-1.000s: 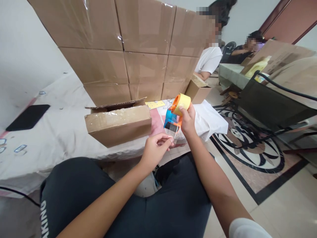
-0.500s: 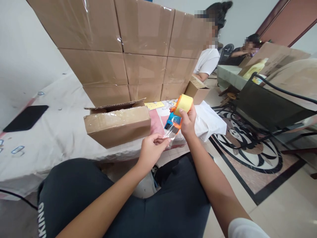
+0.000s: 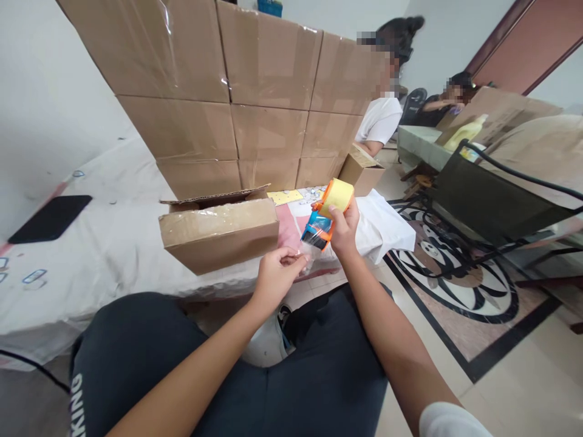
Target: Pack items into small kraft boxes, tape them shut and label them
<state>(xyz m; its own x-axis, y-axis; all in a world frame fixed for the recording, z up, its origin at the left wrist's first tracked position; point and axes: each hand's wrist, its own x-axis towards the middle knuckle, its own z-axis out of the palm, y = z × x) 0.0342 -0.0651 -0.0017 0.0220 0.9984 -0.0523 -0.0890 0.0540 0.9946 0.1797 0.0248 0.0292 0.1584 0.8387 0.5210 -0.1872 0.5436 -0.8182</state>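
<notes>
My right hand (image 3: 345,227) is wrapped round a tape dispenser (image 3: 324,221), orange and blue with a wide yellowish roll at its top. A strip of clear tape (image 3: 310,250) runs from the dispenser's lower end down to my left hand (image 3: 280,267). The fingers of my left hand are pinched on the free end of that tape. Left of both hands, touching neither, a cardboard box (image 3: 223,243) rests on the cloth-covered surface (image 3: 122,255). One of its flaps stands up at the back, and shiny tape lies across its top edge.
Behind the box rises a wall of stacked, taped cartons (image 3: 268,133). A smaller carton (image 3: 362,170) stands beyond my right hand, near a person in a white shirt (image 3: 380,121). A black flat object (image 3: 50,218) lies at left. A dark chair (image 3: 510,194) stands at right; another person sits farther back.
The view has tipped up slightly. My hands keep their grips; the dispenser is tilted a little differently, and the tape strip between the hands looks shorter and slacker.
</notes>
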